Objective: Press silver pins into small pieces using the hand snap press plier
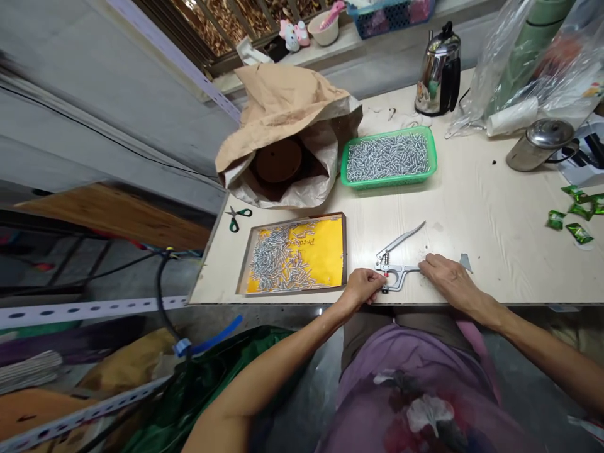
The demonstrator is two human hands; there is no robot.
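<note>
Silver hand-press pliers (404,269) lie near the table's front edge, their upper handle raised and a small spring by the jaw. My right hand (446,277) is closed on the end of the lower handle. At the jaw, my left hand (365,286) has its fingertips pinched together beside a small red part; what they hold is too small to make out. Just left of this hand is a shallow tray (344,251) with a yellow bottom, where many small silvery metal pieces (274,255) are heaped mostly on the left side.
Behind the tray stands an open paper sack (287,107). A green basket (389,184) full of small silvery pieces is beside it. Green-handled scissors (238,217) lie at the left edge. Farther right are a kettle (438,69), a metal cup (538,148) and green-wrapped sweets (578,233).
</note>
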